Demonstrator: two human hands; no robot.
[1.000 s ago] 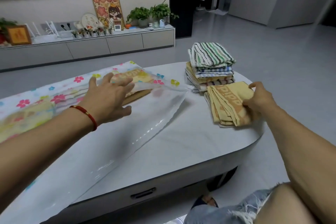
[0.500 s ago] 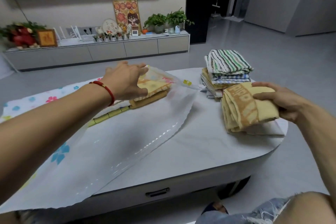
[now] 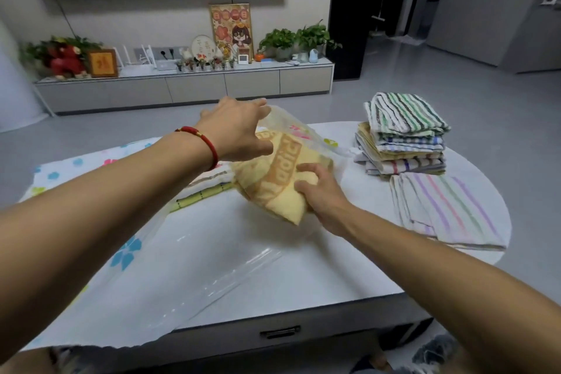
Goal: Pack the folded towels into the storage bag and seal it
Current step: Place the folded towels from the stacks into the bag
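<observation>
A clear storage bag [image 3: 170, 261] with flower prints lies across the white table [image 3: 349, 270], its mouth facing right. My left hand [image 3: 239, 130] grips the bag's upper flap and lifts it up. My right hand [image 3: 318, 188] grips a folded yellow towel [image 3: 273, 179] with brown lettering and holds it tilted at the bag's mouth, its far end under the flap. Other folded towels [image 3: 206, 188] lie inside the bag, partly hidden by my left arm. A stack of folded striped towels [image 3: 400, 136] stands at the table's far right.
A flat pastel-striped towel [image 3: 449, 212] lies at the table's right edge, in front of the stack. The table has a drawer handle [image 3: 280, 332] on its near side. A low TV cabinet [image 3: 188, 85] with plants and frames runs along the far wall.
My right hand carried the yellow towel left from beside the stack to the bag's mouth. My left hand raised the bag's flap higher. The pastel-striped towel that lay under it now shows.
</observation>
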